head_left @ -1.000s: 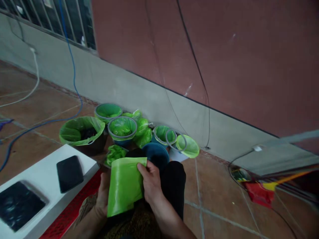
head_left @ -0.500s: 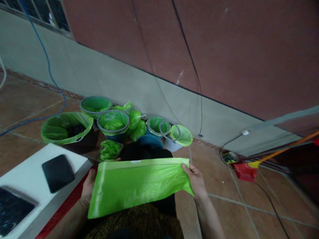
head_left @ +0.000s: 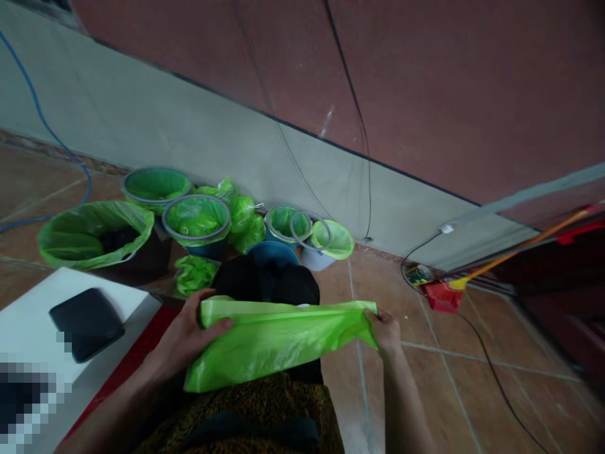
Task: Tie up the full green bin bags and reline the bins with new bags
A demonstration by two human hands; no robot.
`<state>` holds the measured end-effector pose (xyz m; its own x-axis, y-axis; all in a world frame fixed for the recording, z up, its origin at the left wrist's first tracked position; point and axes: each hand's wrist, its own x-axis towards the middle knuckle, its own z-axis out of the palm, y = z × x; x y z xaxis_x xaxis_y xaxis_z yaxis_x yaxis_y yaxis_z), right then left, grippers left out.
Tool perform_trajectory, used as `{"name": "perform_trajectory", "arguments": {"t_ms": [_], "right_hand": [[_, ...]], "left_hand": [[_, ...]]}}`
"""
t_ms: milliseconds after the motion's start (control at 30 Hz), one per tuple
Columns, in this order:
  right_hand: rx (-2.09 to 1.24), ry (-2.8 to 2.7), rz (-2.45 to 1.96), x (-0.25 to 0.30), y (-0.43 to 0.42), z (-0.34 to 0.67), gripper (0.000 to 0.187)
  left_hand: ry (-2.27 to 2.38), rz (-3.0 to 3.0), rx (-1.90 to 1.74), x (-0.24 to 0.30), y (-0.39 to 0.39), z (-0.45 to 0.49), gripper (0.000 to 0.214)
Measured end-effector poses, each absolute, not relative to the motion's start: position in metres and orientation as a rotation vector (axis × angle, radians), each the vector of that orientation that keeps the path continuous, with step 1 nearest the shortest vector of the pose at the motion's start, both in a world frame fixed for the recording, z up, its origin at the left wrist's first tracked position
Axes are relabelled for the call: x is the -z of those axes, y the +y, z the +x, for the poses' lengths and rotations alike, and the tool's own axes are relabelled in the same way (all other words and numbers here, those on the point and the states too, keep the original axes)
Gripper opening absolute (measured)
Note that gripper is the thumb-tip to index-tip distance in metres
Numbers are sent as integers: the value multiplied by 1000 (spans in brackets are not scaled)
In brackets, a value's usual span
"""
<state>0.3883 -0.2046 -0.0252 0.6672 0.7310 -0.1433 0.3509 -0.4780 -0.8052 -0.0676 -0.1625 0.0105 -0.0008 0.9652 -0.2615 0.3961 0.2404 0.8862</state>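
Note:
A bright green plastic bag is stretched flat and wide above my lap. My left hand grips its left end, fingers over the top edge. My right hand pinches the bag's right corner, fingers closed. Beyond the bag, on the floor by the wall, stand several small bins lined with green bags, and a larger dark bin with a green liner at the left. An unlined blue bin sits just past my knee.
A white low table at the left carries a black flat case. A red mat lies beside it. Cables run along the tiled floor and wall; a red and yellow tool lies at the right.
The bag went from folded narrow to spread wide as my right hand pulled its corner rightward. My left hand now comes over the bag's top edge. The view has swung to the right.

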Motion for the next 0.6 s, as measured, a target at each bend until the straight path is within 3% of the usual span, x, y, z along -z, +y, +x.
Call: {"name": "perform_trajectory", "arguments": {"t_ms": [100,200,367,467,600], "right_hand": [[-511,-948,-2285,34,-212,407,32],[-391,-1061,-2608,36,-216,410,29],[-218,-999,-2886,22,-200,375,41],[-195,-1303,-2465,3,-179,317,41],[-804,-1743,-1581,-19,-159,221,33]], "left_hand": [[1541,1574,-771,2,-160,-57,81],[1398,1756,-790,9,-156,-51,69],[1211,1908,-625,3,-150,-44,57],[1179,1971,-524,-3,-146,-36,54],[1192,1995,-462,-7,-142,-29,47]]}}
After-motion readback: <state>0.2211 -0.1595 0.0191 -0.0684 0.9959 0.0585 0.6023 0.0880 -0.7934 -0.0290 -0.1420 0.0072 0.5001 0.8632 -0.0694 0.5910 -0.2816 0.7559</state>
